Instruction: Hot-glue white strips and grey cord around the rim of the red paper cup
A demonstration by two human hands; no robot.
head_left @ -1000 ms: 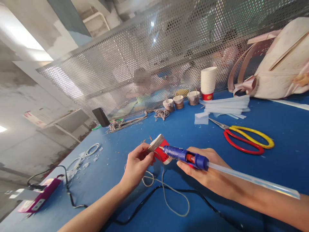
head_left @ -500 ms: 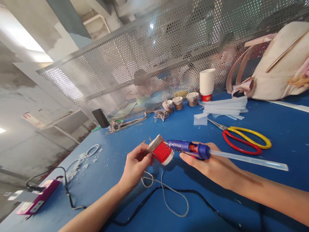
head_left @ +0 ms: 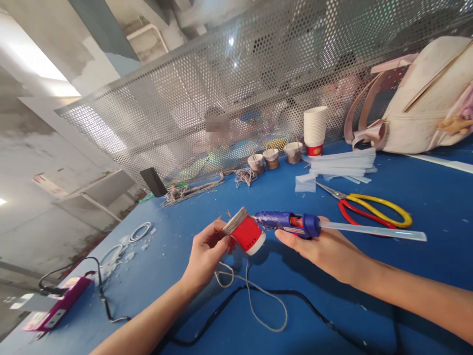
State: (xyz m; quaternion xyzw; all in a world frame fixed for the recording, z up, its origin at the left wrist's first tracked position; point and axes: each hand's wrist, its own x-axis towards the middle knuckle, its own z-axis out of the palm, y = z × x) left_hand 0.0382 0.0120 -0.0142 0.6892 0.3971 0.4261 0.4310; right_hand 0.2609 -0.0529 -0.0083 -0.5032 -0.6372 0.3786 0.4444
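My left hand [head_left: 210, 250] is closed on a small red paper cup [head_left: 248, 233], which it holds tilted above the blue table. Grey cord [head_left: 236, 220] is wound around one end of the cup, and its loose tail [head_left: 284, 315] loops down onto the table. My right hand [head_left: 325, 251] grips a blue hot glue gun [head_left: 284, 223], with a long clear glue stick [head_left: 373, 231] coming out of its back. The gun's nozzle is at the cup's side, next to the wound cord; whether it touches cannot be made out.
Scissors [head_left: 373, 209], clear glue sticks [head_left: 343, 162], stacked paper cups [head_left: 315, 130] and cord-wrapped cups [head_left: 271, 159] lie toward the back, before a perforated metal screen [head_left: 177, 103]. A backpack [head_left: 417, 108] stands right. A purple power strip [head_left: 61, 305] is left; a black cable [head_left: 303, 295] crosses the front.
The glue gun's back end has swung slightly, so the glue stick lies more level. The cup stays in my left hand, almost unmoved. The view has shifted a little.
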